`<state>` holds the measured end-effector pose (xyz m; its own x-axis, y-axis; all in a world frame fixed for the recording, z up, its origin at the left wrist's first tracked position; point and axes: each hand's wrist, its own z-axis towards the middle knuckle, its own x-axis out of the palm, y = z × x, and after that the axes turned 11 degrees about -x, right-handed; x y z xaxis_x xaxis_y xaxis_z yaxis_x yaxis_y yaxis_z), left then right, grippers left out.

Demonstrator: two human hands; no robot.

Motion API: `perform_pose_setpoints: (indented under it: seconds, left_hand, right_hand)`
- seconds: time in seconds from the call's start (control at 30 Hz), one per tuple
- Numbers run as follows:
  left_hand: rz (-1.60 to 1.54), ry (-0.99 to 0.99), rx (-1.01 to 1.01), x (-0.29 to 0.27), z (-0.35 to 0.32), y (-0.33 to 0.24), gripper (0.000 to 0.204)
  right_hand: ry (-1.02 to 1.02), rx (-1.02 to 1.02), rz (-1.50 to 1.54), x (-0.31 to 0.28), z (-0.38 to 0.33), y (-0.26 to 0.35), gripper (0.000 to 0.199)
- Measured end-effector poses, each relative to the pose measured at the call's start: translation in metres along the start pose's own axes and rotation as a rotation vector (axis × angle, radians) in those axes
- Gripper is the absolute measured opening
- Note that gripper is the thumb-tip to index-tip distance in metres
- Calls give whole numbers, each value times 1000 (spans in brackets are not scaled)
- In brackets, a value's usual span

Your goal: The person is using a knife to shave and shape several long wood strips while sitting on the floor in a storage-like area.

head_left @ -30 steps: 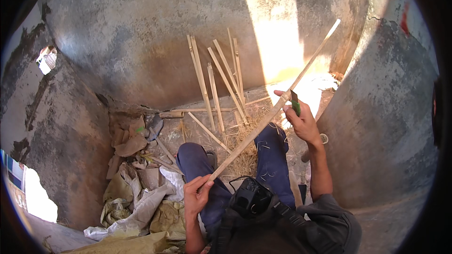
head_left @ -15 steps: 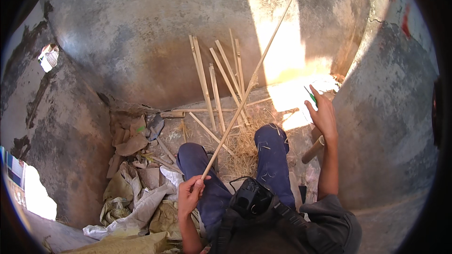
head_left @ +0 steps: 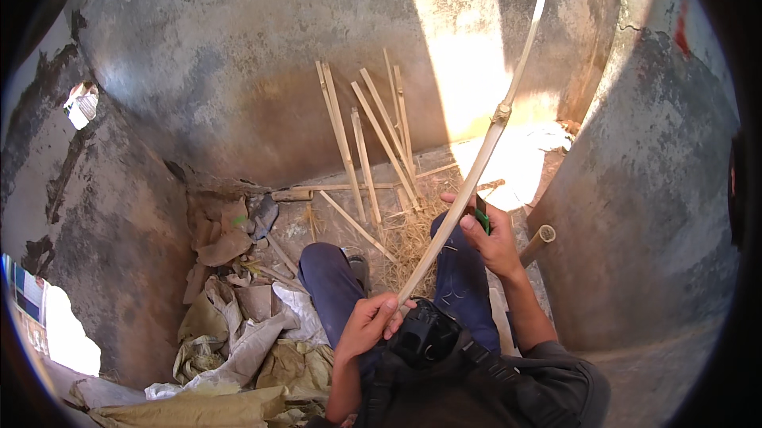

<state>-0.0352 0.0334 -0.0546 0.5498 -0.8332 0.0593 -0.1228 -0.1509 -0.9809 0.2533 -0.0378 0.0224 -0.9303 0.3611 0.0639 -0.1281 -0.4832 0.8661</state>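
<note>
A long pale bamboo strip [head_left: 475,174] slants from near my chest up past the far wall's upper edge, with a knot partway along. Its near end is pinched in my left hand [head_left: 370,328], above my left thigh. My right hand [head_left: 498,244] is closed round a small green-handled knife [head_left: 482,218]. The knife's dark blade lies at the strip, over my right knee; whether its edge touches the strip I cannot tell.
Several split bamboo pieces [head_left: 341,134] lean against the far wall [head_left: 238,94]. Straw-like shavings [head_left: 409,245] cover the ground between my knees. A bamboo tube [head_left: 538,244] stands at right. Crumpled sacks [head_left: 238,348] and rubble [head_left: 222,245] lie at left.
My right hand has come down and inward with the knife to the strip. My left hand has moved right and nearer my body, bringing the strip closer, its knot higher in view.
</note>
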Motion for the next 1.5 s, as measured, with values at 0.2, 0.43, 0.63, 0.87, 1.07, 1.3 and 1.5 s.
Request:
perform_pose_setpoints:
  seconds: [0.2,0.43,0.63,0.87,1.07,1.3,1.5]
  left_hand:
    - [576,-412,175,9,1,-30,30]
    - [508,-636,275,35,6,-55,44]
    - [408,-599,240,30,21,-35,33]
    - [361,-577,257,38,18,-47,27]
    - [180,-559,272,40,23,-45,27]
    - [-32,-528,205,47,25,-55,26]
    - [54,-601,226,46,24,-53,25]
  right_hand:
    - [-39,-56,-92,14,12,-11,30]
    - [-118,-94,-187,15,20,-22,27]
    - [-169,-129,-106,5,28,-18,29]
    - [-23,-316,-250,9,-1,-12,32]
    - [231,-424,-543,25,-27,5,26]
    - [249,-565,-722,36,-30,-13,30]
    - [226,-639,-804,40,-20,-6,27]
